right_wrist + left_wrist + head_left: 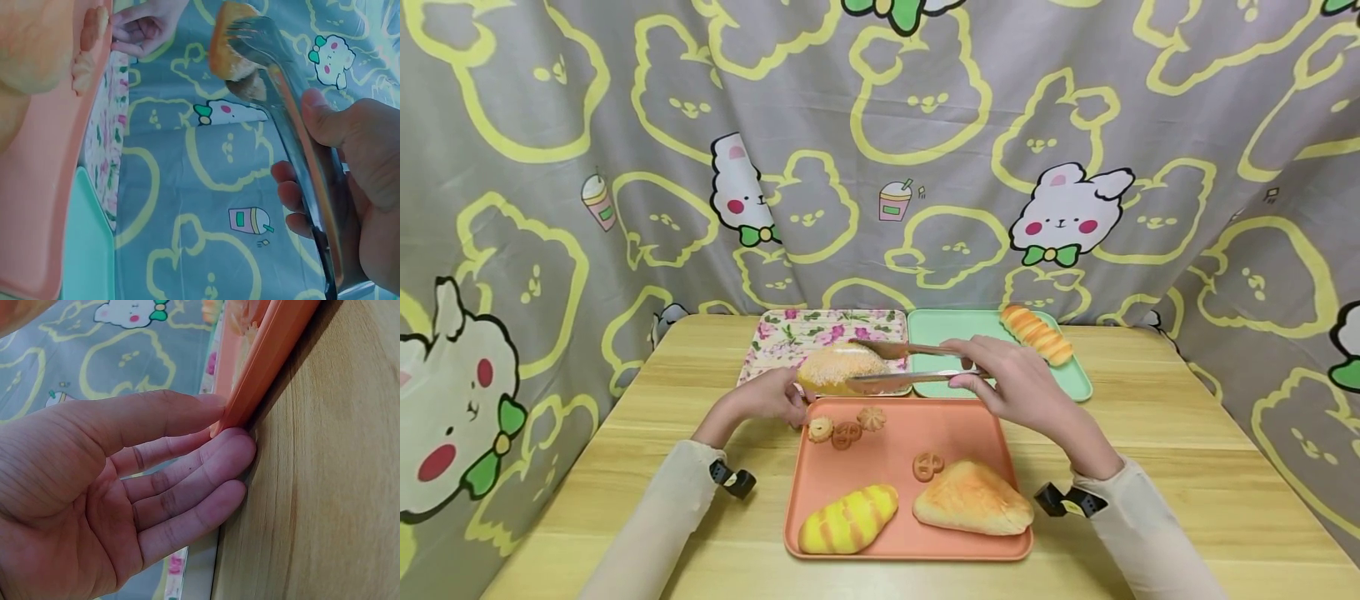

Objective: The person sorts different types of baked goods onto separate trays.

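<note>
"Pinching the orange tray (962, 421) at its corner: left hand (772, 396). Next?"
"Bun (838, 367), aloft in tongs (925, 377); not yet set down."
"Then?"
"Right hand (1018, 383), gripping those tongs; green tray (958, 325), one roll (1037, 335), seemingly placed already."

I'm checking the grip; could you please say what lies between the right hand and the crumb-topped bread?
The metal tongs, as the head and right wrist views show.

From my end I see long cream sleeves (658, 508), with a small black wrist camera (741, 483) at each cuff (1112, 487).
</note>
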### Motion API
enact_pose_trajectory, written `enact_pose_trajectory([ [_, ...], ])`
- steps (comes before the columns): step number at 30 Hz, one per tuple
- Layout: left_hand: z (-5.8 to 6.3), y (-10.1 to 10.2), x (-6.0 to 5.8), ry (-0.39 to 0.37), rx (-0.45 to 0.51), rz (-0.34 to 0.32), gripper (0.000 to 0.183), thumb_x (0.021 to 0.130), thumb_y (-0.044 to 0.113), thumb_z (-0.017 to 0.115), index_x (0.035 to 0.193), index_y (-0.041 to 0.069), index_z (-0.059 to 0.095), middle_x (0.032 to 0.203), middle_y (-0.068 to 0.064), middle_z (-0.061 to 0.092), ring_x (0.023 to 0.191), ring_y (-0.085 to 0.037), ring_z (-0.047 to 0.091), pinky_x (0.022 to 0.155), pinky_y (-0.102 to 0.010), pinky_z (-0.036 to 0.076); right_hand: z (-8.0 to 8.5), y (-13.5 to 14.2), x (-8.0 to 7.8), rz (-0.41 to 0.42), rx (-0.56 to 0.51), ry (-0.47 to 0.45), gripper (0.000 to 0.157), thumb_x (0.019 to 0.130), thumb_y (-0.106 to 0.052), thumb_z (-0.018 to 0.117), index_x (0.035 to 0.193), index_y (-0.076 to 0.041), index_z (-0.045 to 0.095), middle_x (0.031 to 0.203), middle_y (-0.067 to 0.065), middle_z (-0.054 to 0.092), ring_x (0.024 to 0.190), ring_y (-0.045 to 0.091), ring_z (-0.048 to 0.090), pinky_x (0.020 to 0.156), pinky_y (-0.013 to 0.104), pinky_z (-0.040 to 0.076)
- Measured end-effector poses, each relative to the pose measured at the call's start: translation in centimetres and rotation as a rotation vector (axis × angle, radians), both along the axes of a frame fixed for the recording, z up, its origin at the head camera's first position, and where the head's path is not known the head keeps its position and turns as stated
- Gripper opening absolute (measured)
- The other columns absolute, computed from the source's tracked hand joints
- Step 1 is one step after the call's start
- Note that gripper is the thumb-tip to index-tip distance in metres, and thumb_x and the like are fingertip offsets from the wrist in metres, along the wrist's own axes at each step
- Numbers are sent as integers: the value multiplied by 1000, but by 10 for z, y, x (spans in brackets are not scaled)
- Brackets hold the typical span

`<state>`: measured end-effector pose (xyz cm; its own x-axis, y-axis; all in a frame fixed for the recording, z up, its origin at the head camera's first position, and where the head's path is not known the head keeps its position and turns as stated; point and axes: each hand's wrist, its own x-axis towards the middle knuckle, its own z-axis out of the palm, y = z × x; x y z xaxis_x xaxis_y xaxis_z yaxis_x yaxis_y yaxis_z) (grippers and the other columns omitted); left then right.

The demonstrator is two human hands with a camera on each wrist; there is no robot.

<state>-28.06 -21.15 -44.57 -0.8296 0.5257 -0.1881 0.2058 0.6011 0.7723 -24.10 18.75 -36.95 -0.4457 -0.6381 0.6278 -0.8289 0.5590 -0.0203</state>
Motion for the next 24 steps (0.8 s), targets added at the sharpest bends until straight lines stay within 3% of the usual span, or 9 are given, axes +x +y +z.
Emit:
enact_pose_trajectory([
  [3, -1, -1, -1, -8, 38, -32, 23, 83, -5, 67, 105, -8, 62, 77, -17, 74, 71, -21, 71, 70, -34, 58, 3, 5, -3, -25, -57, 25, 52, 100, -54, 49, 127, -14, 68, 81, -4, 63, 62, 8, 51, 52, 22, 37],
  [8, -2, -2, -2, -16, 62, -47, 24, 82, -7, 66, 105, -9, 61, 77, -17, 73, 71, -24, 72, 71, -38, 60, 7, 19, -9, -109, -143, 95, 54, 100, -54, 49, 126, -11, 68, 81, 2, 66, 63, 11, 55, 52, 28, 41],
  [14, 0, -1, 0, -16, 62, -42, 24, 82, -6, 66, 105, -10, 61, 76, -17, 73, 71, -25, 72, 70, -38, 60, 12, 37, -17, -321, -177, 118, 43, 89, -32, 76, 125, -10, 68, 82, 9, 68, 65, 21, 62, 48, 34, 42],
  [19, 0, -1, 1, -10, 54, -43, 23, 82, -6, 66, 104, -9, 62, 76, -16, 73, 71, -24, 72, 69, -35, 58, 13, 50, -24, -489, -168, 67, 44, 85, -20, 81, 126, -9, 66, 81, 13, 67, 66, 29, 64, 44, 35, 37],
  [24, 0, -1, -1, -2, 43, -43, 24, 81, -6, 68, 104, -8, 63, 77, -15, 74, 70, -20, 71, 68, -31, 56, 10, 63, -33, -615, -151, -22, 41, 93, -27, 75, 125, -4, 64, 80, 16, 65, 61, 31, 58, 42, 35, 32],
])
